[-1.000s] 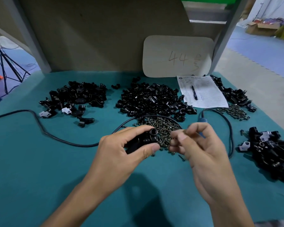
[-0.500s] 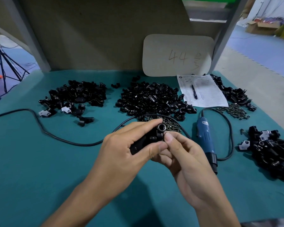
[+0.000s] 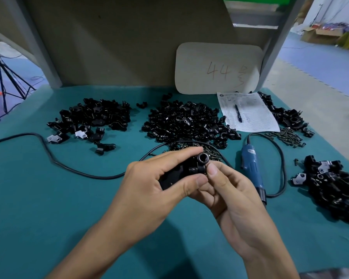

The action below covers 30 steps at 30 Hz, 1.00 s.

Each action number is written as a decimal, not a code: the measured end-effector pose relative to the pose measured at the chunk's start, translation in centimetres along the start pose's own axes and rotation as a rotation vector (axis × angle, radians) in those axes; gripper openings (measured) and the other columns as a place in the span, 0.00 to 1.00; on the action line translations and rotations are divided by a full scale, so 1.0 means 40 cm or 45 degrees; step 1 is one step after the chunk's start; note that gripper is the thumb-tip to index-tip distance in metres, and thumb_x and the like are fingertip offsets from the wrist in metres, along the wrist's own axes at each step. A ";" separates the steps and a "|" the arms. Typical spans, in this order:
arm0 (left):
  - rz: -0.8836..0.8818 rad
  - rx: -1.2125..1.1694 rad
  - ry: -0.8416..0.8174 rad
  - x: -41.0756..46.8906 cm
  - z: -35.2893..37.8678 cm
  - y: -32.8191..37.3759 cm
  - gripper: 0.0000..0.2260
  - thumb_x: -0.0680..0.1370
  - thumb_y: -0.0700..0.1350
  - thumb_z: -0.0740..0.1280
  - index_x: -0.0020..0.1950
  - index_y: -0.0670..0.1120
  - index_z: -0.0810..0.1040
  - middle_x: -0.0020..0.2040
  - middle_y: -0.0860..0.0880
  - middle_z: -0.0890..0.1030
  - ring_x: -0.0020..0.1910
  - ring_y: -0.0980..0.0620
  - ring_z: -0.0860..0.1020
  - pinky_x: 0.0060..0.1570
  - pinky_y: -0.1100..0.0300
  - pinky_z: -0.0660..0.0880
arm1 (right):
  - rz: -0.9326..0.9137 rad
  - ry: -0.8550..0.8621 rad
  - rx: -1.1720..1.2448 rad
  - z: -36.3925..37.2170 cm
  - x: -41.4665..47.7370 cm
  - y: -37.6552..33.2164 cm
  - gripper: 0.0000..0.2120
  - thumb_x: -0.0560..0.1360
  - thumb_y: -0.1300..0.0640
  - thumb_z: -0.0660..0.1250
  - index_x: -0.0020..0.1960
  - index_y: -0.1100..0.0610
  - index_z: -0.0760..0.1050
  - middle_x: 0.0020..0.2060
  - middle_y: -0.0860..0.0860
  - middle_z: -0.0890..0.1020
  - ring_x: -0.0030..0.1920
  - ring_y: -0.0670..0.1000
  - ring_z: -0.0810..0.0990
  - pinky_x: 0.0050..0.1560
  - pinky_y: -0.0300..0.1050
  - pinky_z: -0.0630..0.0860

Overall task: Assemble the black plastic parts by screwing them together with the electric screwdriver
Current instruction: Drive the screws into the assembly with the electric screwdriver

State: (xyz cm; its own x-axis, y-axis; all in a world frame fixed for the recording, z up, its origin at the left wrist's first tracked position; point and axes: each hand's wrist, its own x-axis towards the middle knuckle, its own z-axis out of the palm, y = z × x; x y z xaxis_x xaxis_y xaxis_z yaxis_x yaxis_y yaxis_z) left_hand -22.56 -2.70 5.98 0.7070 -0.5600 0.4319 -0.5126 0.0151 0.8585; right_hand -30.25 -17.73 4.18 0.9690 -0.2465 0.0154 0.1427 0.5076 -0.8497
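The black plastic part (image 3: 181, 172) is held above the near centre of the teal bench cover (image 3: 48, 208); the left hand (image 3: 155, 188) is clamped around its body and the right hand (image 3: 230, 194) pinches its ring end, thumb on top, fingers curled beneath. Both hands partly hide the screw heap (image 3: 210, 151) behind them, which a black cable (image 3: 69, 168) crosses, and the blue electric screwdriver (image 3: 252, 170) lies just right. Farther back lie the central parts pile (image 3: 185, 123), a left pile (image 3: 93, 117), a right pile (image 3: 334, 186), a printed form (image 3: 250, 115) with a pen (image 3: 238, 113), and a board marked "44" (image 3: 218, 69) leaning against the beige back panel (image 3: 119, 47).
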 end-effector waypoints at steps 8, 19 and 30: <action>0.003 -0.004 -0.004 -0.001 0.000 0.003 0.16 0.75 0.50 0.74 0.63 0.57 0.82 0.56 0.60 0.84 0.55 0.58 0.83 0.54 0.69 0.75 | -0.008 -0.008 -0.083 -0.008 -0.003 0.004 0.07 0.72 0.50 0.72 0.46 0.51 0.86 0.42 0.56 0.86 0.42 0.49 0.85 0.50 0.46 0.83; 0.015 0.069 0.025 -0.005 -0.007 0.001 0.14 0.76 0.51 0.74 0.60 0.59 0.81 0.52 0.65 0.84 0.50 0.64 0.82 0.50 0.74 0.73 | -0.223 0.095 -0.457 -0.071 -0.022 -0.036 0.17 0.77 0.55 0.63 0.66 0.53 0.75 0.43 0.55 0.84 0.40 0.52 0.81 0.42 0.42 0.80; 0.028 0.083 0.019 -0.006 -0.005 0.002 0.13 0.77 0.52 0.73 0.61 0.62 0.80 0.51 0.63 0.84 0.47 0.61 0.82 0.47 0.72 0.75 | -0.499 0.151 -0.651 -0.044 -0.037 -0.049 0.18 0.73 0.39 0.74 0.57 0.49 0.85 0.42 0.53 0.86 0.40 0.49 0.84 0.47 0.42 0.81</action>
State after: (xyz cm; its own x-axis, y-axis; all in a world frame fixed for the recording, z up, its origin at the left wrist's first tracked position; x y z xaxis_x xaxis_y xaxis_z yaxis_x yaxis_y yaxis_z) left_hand -22.68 -2.38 6.01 0.7022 -0.5475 0.4552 -0.5584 -0.0269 0.8291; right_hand -32.33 -19.80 4.89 0.8317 -0.4375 0.3417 0.3387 -0.0878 -0.9368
